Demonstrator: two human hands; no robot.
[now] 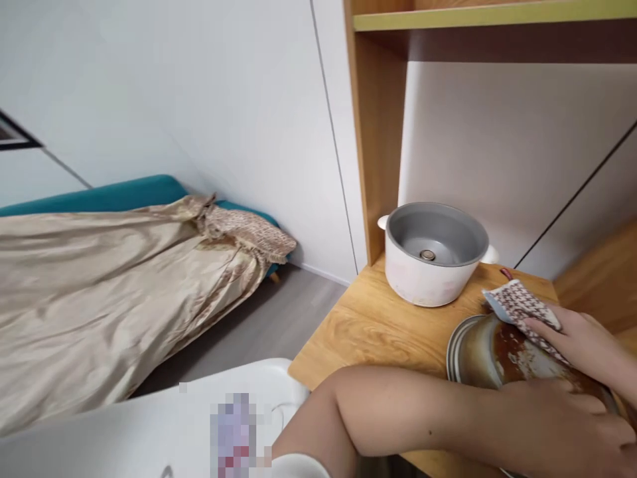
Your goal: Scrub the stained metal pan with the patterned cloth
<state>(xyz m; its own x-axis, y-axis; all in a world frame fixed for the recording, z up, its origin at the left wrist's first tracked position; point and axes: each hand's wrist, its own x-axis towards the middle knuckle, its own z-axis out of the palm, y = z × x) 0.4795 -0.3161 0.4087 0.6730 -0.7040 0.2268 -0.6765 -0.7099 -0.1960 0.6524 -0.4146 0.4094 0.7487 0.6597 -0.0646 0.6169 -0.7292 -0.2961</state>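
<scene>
I see the right hand pinching a checked cloth between thumb and fingers, holding it against the stained pot. The pot sits at the right of the wooden table — brown-marked side facing up. My left hand reaches across with its fingers bent over the near side; I can't tell how firmly it grips. Just behind the pot — the white cooker, upright, its grey inside showing.
</scene>
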